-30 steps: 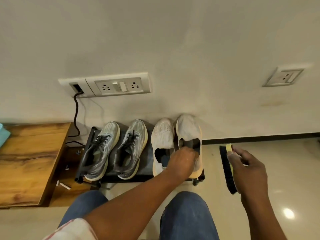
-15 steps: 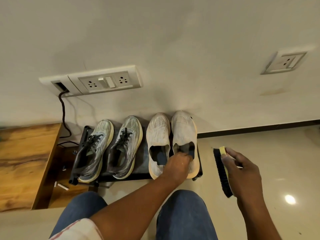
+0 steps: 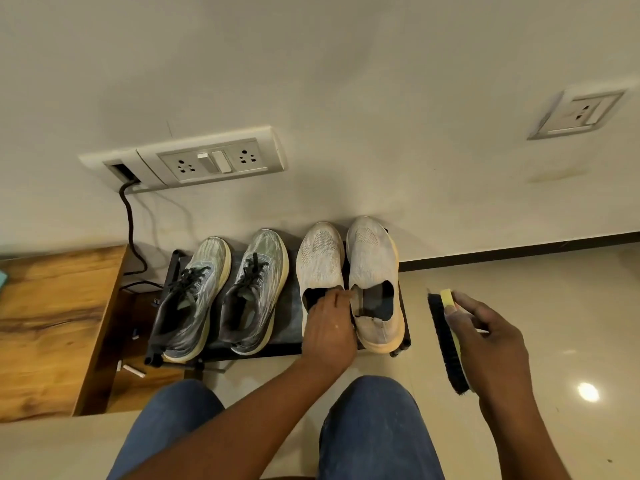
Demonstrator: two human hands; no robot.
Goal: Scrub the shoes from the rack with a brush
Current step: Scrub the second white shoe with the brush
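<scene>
A home, by every sign, likely an entryway or a corner of a room. Down low against the plain cream wall (image 3: 346,81), a small black shoe rack (image 3: 291,348) with two pairs parked on it: grey laced trainers (image 3: 221,289) and worn white slip-ons (image 3: 346,268). Above it, a domestic switch-and-socket plate (image 3: 211,161) with a black cable (image 3: 131,233) trailing down; a second socket (image 3: 578,114) further right. Glossy beige floor tiles (image 3: 554,306) catching a ceiling light, dark skirting (image 3: 519,251) along the wall. Off left, wood-grain furniture (image 3: 52,323), household stuff.
</scene>
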